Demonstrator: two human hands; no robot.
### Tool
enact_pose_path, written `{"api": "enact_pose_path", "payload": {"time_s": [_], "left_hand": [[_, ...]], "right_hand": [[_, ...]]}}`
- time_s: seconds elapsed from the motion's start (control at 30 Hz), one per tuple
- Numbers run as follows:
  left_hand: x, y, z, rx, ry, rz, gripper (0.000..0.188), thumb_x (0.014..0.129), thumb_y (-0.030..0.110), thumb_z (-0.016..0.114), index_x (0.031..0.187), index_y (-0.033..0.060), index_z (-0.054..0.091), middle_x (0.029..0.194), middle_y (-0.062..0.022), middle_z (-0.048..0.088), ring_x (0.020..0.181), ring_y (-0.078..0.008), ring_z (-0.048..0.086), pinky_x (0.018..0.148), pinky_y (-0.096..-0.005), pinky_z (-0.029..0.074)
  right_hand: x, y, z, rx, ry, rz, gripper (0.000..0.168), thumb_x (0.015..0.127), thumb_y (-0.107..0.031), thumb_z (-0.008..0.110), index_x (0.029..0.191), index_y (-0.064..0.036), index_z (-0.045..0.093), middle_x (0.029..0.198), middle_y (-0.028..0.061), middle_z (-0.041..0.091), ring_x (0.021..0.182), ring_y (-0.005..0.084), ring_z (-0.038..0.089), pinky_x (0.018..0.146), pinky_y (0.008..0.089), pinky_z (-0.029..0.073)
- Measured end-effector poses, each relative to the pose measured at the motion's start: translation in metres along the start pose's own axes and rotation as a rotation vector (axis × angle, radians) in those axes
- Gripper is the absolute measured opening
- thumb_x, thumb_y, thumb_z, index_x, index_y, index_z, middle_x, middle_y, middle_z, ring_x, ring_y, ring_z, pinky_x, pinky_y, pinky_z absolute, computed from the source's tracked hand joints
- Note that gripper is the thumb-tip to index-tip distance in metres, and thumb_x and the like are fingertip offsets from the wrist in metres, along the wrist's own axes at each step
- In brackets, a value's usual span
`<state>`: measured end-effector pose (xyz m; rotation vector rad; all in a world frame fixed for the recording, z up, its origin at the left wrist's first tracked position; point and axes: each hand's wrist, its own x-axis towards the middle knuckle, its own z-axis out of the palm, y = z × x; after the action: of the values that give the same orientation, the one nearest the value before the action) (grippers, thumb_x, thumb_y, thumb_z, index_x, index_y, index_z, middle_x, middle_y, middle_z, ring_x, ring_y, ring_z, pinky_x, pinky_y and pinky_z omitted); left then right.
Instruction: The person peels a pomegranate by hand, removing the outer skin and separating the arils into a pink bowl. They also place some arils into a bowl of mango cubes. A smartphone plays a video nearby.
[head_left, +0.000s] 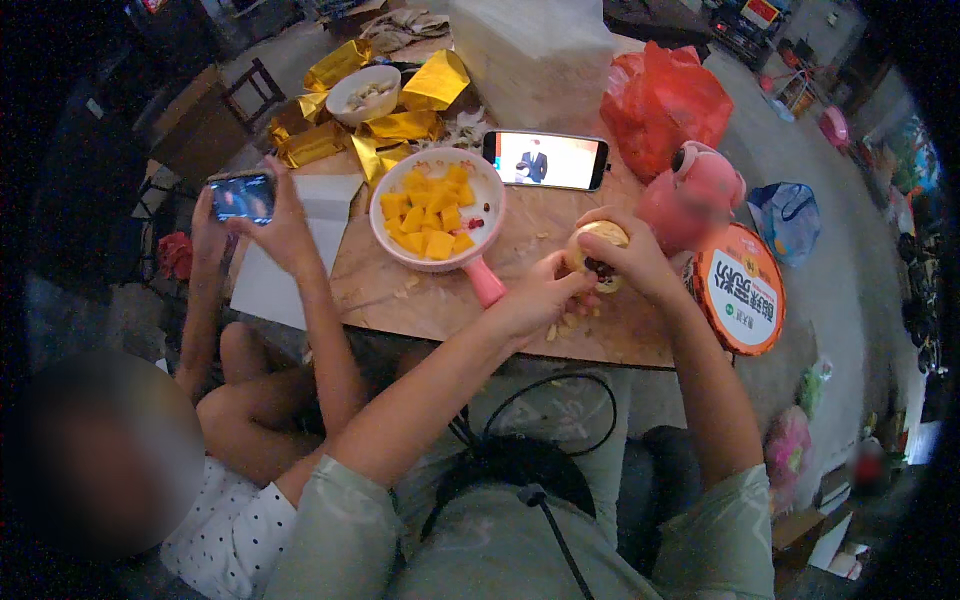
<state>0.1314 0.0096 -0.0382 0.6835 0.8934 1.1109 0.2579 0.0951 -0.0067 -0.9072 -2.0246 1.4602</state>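
Note:
My right hand (634, 251) grips a partly opened pomegranate (604, 234) from above and the right. Dark red seeds show in its opening, and its skin is pale yellow. At the lower left side of the fruit, the thumb and fingers of my left hand (544, 296) press against it near the seeds. Left of my hands stands a white and pink handled bowl (379, 225) with cubes of orange-yellow fruit (429, 206). A few red seeds (475, 223) lie at the bowl's right side. Pale crumbs of peel (559, 328) are scattered on the tabletop under my hands.
A phone playing video (551, 159) leans beyond the bowl. At right are a red plastic bag (667, 97), a pink toy-like object (690, 195) and a round tub (742, 289). Gold wrappers (435, 82) surround a small bowl (345, 105). A seated person (289, 232) at left holds another phone (242, 198).

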Motion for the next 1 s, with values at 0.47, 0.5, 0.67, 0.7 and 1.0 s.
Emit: {"api": "enact_pose_path", "payload": {"time_s": [0.47, 0.5, 0.67, 0.7, 1.0], "left_hand": [[0.003, -0.024, 0.001, -0.024, 0.263, 0.011, 0.022, 0.079, 0.017, 0.044, 0.098, 0.0063, 0.039, 0.074, -0.002, 0.045, 0.053, -0.0086, 0.044, 0.044, -0.021, 0.035], [0.003, -0.024, 0.003, -0.026, 0.278, 0.011, 0.02, 0.08, 0.016, 0.043, 0.097, 0.0067, 0.04, 0.074, -0.0026, 0.046, 0.053, -0.0101, 0.044, 0.044, -0.0221, 0.036], [0.005, -0.026, 0.0, -0.006, 0.266, 0.018, 0.014, 0.08, 0.016, 0.042, 0.091, 0.0082, 0.043, 0.075, -0.0038, 0.048, 0.054, -0.0136, 0.045, 0.045, -0.0239, 0.037], [0.004, -0.026, 0.001, -0.007, 0.289, 0.021, 0.014, 0.08, 0.016, 0.042, 0.092, 0.0082, 0.043, 0.075, -0.0038, 0.048, 0.055, -0.0132, 0.045, 0.045, -0.024, 0.037], [0.003, -0.025, 0.008, -0.064, 0.329, 0.081, 0.013, 0.079, 0.014, 0.042, 0.089, 0.006, 0.041, 0.064, -0.0024, 0.045, 0.051, -0.0094, 0.043, 0.041, -0.0212, 0.033]], "right_hand": [[0.01, 0.019, 0.013, -0.076, -0.101, 0.057, 0.033, 0.07, -0.028, 0.065, 0.092, -0.004, 0.056, 0.084, 0.0041, 0.056, 0.075, 0.0105, 0.053, 0.067, 0.0244, 0.044], [0.009, 0.017, 0.012, -0.068, -0.12, 0.109, 0.031, 0.071, -0.025, 0.063, 0.092, -0.004, 0.055, 0.083, 0.0022, 0.055, 0.074, 0.0088, 0.052, 0.067, 0.0231, 0.044], [0.018, 0.03, 0.008, -0.088, -0.138, 0.006, 0.036, 0.068, -0.036, 0.065, 0.088, -0.005, 0.061, 0.083, 0.0056, 0.061, 0.073, 0.0124, 0.056, 0.067, 0.0264, 0.046], [0.019, 0.029, 0.009, -0.079, -0.153, 0.0, 0.036, 0.068, -0.036, 0.065, 0.088, -0.006, 0.061, 0.083, 0.0057, 0.061, 0.073, 0.0123, 0.056, 0.067, 0.0264, 0.046], [0.022, 0.034, 0.009, -0.039, -0.183, 0.013, 0.037, 0.07, -0.037, 0.065, 0.088, -0.005, 0.062, 0.082, 0.0055, 0.061, 0.071, 0.0121, 0.056, 0.066, 0.0262, 0.046]]}}
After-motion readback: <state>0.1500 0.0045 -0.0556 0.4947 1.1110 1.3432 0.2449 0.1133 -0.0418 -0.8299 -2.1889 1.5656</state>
